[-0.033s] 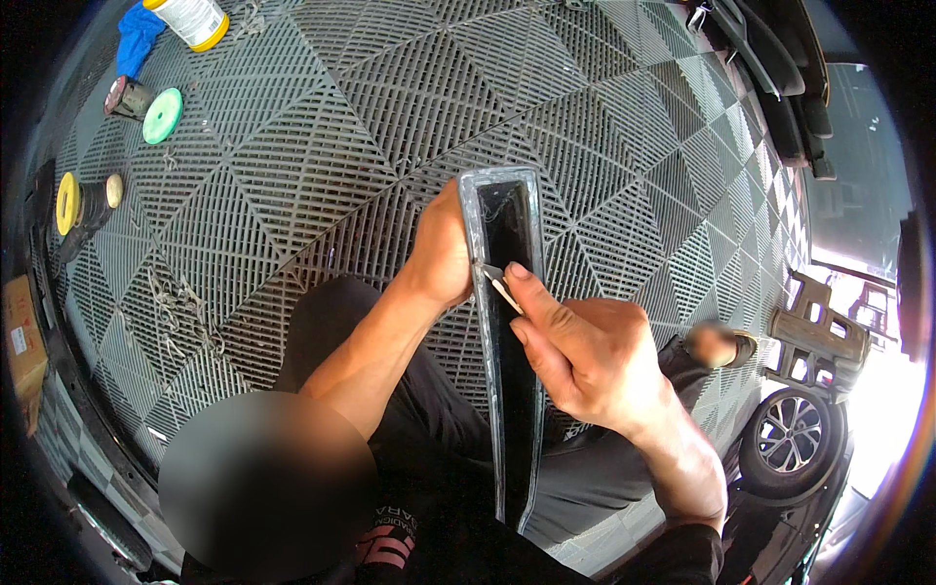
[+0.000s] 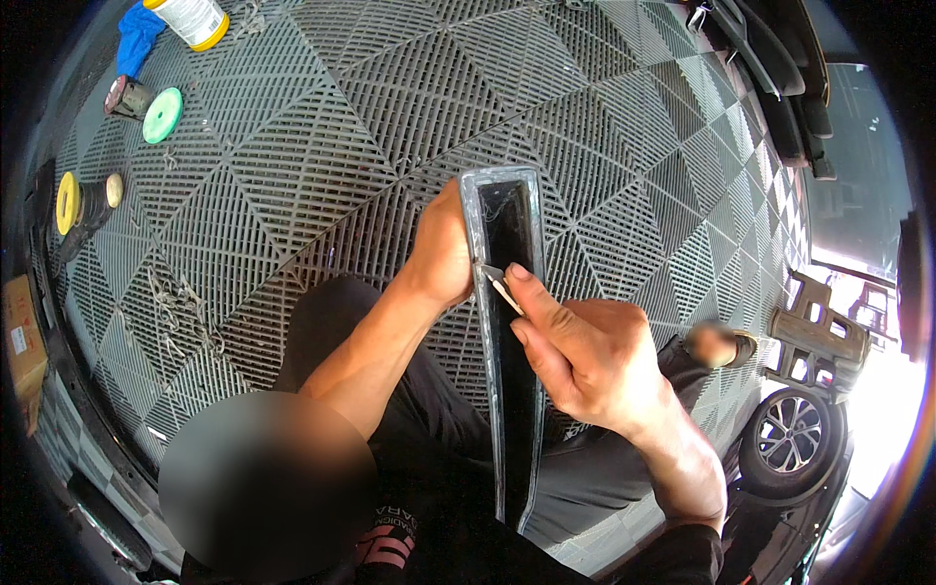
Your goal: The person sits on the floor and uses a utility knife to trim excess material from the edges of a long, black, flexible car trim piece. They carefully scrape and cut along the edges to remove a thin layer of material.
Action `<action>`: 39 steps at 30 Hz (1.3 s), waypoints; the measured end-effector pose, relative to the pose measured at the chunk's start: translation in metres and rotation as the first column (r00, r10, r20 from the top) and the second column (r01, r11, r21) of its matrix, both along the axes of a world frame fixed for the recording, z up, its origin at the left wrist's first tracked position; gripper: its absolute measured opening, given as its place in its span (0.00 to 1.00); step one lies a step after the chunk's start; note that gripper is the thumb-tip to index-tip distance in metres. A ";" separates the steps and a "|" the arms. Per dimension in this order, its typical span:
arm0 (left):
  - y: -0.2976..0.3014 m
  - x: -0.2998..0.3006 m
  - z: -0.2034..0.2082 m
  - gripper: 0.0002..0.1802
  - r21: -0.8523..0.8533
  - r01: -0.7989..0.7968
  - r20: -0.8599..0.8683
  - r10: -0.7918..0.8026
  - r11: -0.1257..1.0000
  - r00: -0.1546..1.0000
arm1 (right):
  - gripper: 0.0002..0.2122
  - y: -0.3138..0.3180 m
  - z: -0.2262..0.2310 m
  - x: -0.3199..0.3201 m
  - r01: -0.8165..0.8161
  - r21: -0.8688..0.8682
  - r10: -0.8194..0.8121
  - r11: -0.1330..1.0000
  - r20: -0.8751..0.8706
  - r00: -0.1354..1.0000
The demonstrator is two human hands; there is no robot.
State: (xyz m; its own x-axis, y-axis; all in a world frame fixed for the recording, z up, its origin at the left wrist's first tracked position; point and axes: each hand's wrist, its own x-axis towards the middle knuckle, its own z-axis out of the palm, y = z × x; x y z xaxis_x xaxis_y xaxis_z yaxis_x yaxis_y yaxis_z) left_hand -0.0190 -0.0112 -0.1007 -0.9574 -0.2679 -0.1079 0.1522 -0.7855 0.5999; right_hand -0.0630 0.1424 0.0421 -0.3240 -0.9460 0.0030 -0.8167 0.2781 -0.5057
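A long, narrow, hollow black part (image 2: 514,409) stands between my legs, its open side facing up and its rim streaked grey. My left hand (image 2: 444,249) grips its left wall near the far end; the fingertips are hidden behind it. In my right hand (image 2: 590,361), pinched between thumb and fingers, is a small scraper blade (image 2: 497,278) with a dark flat piece and a pale edge or handle. Its tip touches the inner side of the left rim, close to my left hand. Most of the scraper's grip is covered by the fingers.
Grey grated floor tiles (image 2: 390,97) surround me, with loose stringy scraps (image 2: 185,312) at the left. Further left lie a yellow polishing pad (image 2: 67,204), a green pad (image 2: 163,116), a blue cloth (image 2: 139,42) and a white-yellow tub (image 2: 192,21). A wheel (image 2: 792,444) stands at the right.
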 end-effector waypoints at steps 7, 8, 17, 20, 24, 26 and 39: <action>0.000 -0.006 0.000 0.25 -0.043 -0.018 0.031 0.019 0.999 0.999 | 0.25 0.006 -0.008 -0.002 -0.020 -0.044 0.019 0.999 -0.024 1.000; -0.001 -0.006 0.000 0.25 -0.032 -0.013 0.035 0.014 0.999 0.999 | 0.26 0.006 -0.008 -0.001 -0.022 -0.047 0.021 0.999 -0.020 1.000; -0.005 -0.008 -0.001 0.24 0.051 0.067 -0.028 -0.066 0.996 0.997 | 0.28 0.017 -0.008 0.008 -0.040 -0.012 0.040 0.999 -0.008 0.999; -0.004 -0.008 -0.001 0.24 0.034 0.044 -0.004 -0.044 0.998 0.999 | 0.29 0.022 -0.008 0.012 -0.038 0.006 0.039 0.999 -0.023 0.999; -0.003 -0.008 -0.002 0.25 0.053 0.046 -0.021 -0.045 0.998 0.999 | 0.29 0.026 -0.009 0.018 -0.022 -0.012 0.022 1.000 -0.004 1.000; -0.001 -0.009 0.003 0.25 0.057 0.020 0.008 -0.021 0.998 1.000 | 0.29 0.028 -0.009 0.019 -0.019 -0.016 0.019 1.000 0.000 1.000; 0.001 -0.009 0.001 0.24 0.039 0.011 -0.015 -0.010 0.999 1.000 | 0.29 0.044 -0.014 0.034 0.007 -0.019 -0.006 1.000 0.047 0.999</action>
